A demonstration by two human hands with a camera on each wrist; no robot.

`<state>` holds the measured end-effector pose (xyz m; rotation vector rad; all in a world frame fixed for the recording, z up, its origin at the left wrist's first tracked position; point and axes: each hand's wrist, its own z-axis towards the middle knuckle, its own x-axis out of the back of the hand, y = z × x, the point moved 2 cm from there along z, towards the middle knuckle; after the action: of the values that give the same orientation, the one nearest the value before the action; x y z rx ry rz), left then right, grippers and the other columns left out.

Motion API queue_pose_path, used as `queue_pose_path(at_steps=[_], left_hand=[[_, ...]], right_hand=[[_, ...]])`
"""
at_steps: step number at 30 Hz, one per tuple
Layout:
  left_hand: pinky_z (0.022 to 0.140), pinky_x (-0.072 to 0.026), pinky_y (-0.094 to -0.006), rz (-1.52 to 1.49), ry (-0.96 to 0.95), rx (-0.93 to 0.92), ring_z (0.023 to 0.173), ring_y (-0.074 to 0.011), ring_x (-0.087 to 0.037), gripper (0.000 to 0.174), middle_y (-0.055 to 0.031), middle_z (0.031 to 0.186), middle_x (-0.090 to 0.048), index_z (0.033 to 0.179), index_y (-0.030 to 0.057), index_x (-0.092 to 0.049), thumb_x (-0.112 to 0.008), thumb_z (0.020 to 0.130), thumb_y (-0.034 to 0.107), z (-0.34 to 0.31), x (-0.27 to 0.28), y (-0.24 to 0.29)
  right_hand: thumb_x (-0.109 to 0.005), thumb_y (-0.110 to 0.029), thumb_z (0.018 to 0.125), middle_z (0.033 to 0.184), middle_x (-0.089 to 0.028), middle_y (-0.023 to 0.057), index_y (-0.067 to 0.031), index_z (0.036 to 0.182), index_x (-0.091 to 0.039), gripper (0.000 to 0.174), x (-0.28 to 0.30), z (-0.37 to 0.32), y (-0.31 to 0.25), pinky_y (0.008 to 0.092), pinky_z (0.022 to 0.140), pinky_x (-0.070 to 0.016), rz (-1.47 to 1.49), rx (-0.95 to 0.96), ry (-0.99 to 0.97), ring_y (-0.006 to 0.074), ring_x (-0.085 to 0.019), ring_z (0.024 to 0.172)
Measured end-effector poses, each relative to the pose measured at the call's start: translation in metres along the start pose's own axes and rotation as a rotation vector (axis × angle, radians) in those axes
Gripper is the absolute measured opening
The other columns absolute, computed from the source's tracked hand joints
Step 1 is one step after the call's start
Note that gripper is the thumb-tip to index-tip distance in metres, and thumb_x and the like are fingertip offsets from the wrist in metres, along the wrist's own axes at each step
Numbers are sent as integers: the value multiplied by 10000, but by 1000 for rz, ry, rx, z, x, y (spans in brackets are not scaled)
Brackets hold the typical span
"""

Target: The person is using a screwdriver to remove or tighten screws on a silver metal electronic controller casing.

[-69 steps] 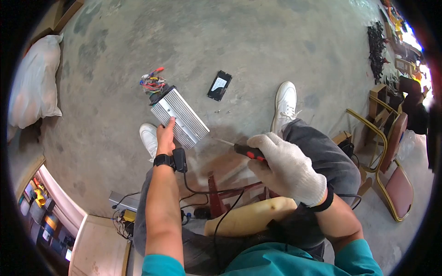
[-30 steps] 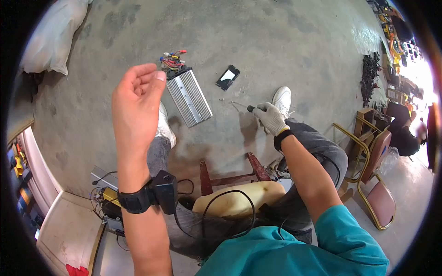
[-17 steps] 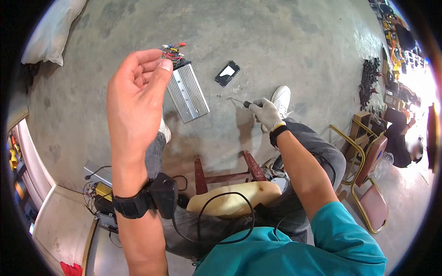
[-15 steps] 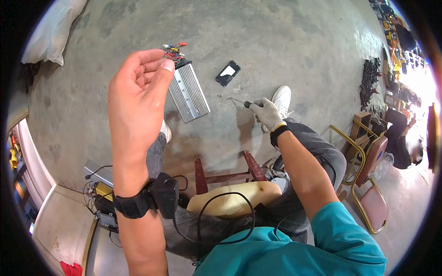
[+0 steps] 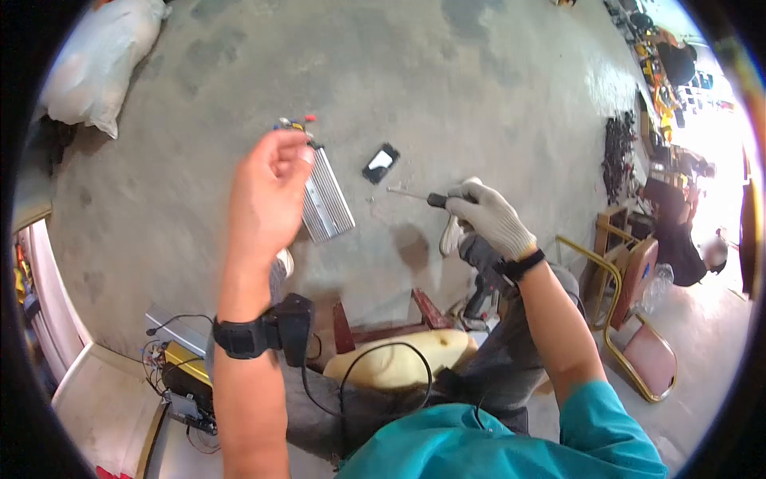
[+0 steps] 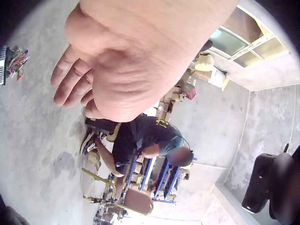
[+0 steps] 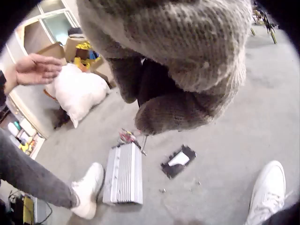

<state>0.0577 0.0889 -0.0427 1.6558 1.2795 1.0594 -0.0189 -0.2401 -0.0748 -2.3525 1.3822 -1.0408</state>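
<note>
My gloved right hand grips a screwdriver by its dark handle, its thin shaft pointing left over the floor. My bare left hand is raised with loosely bent fingers and nothing in them; in the left wrist view its palm fills the top. Beyond that hand lies a finned silver metal box, partly hidden by it, with a bundle of coloured wires at its far end. A black plate with a white label lies to the box's right. Small screws lie near the plate.
White shoes stand either side of the box. A red wooden stool frame and a yellowish pad are at my lap. A folding chair and another person are at the right; a white sack is at far left.
My left hand has left the metal box and lifted. My right hand first reached out low with the screwdriver, and within the last half second has risen closer to me, still gripping it.
</note>
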Motion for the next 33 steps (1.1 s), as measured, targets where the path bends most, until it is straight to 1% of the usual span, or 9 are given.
queue_pose_path(at_steps=[4, 8, 9, 14, 19, 23, 25, 28, 33], left_hand=[[892, -535, -305, 57, -3, -23, 1002, -174, -687, 292, -129, 1104, -721, 1276, -47, -605, -589, 1042, 127, 4, -4, -16], [923, -552, -333, -48, -49, 132, 1044, -212, -694, 317, -156, 1184, -698, 1328, -45, -585, -527, 1064, 121, 3, -12, -9], [938, -555, -342, -168, -67, 232, 1058, -224, -695, 328, -166, 1215, -688, 1347, -41, -579, -510, 1069, 119, 1, -15, -10], [986, -553, -360, -74, -103, 241, 1096, -252, -695, 352, -180, 1254, -666, 1386, -31, -560, -485, 1069, 101, 0, -13, -13], [1019, -546, -386, -469, -249, 377, 1119, -293, -702, 343, -173, 1232, -678, 1364, -43, -575, -463, 1063, 77, 1, -15, -22], [1014, -550, -397, -623, -311, 380, 1120, -298, -702, 324, -160, 1187, -690, 1337, -47, -593, -460, 1066, 73, 4, -19, -16], [981, -558, -376, -620, -329, 344, 1076, -258, -710, 290, -128, 1143, -702, 1296, -28, -624, -488, 1066, 84, 5, -19, -22], [926, -565, -347, -584, -322, 317, 997, -199, -710, 252, -99, 1118, -711, 1258, -5, -647, -537, 1057, 99, 6, -20, -25], [876, -566, -324, -557, -265, 318, 914, -148, -693, 203, -70, 1061, -718, 1209, 18, -661, -595, 1037, 105, 5, -19, -20]], right_hand=[[-694, -226, 911, 853, -650, 42, 39, 1179, -687, 377, 26, -40, -57, 276, 701, -518, 95, 144, -57, 110, -624, 749], [-680, -183, 904, 859, -649, 37, 44, 1187, -683, 362, 37, -59, -95, 278, 723, -515, 137, 217, -114, 104, -607, 763], [-676, -169, 899, 858, -648, 37, 45, 1186, -683, 358, 37, -60, -98, 278, 722, -515, 160, 235, -131, 105, -609, 764], [-663, -128, 881, 853, -645, 49, 50, 1190, -678, 357, 38, -60, -104, 270, 645, -535, 272, 250, -152, 109, -625, 724], [-656, -98, 872, 845, -631, 47, 44, 1187, -678, 347, 39, -48, -91, 265, 577, -551, 420, 175, -190, 102, -627, 696], [-665, -99, 869, 849, -633, 47, 43, 1185, -677, 347, 39, -44, -92, 261, 582, -554, 421, 217, -177, 100, -621, 677], [-641, -127, 819, 869, -638, 65, 52, 1130, -677, 361, 39, -45, -93, 273, 647, -502, 408, 205, -158, 117, -595, 707], [-680, -110, 874, 852, -636, 42, 38, 1188, -678, 347, 43, -42, -85, 260, 586, -553, 418, 197, -181, 100, -623, 692], [-678, -111, 879, 847, -634, 48, 42, 1181, -678, 339, 45, -43, -85, 262, 589, -551, 387, 231, -165, 108, -628, 677]])
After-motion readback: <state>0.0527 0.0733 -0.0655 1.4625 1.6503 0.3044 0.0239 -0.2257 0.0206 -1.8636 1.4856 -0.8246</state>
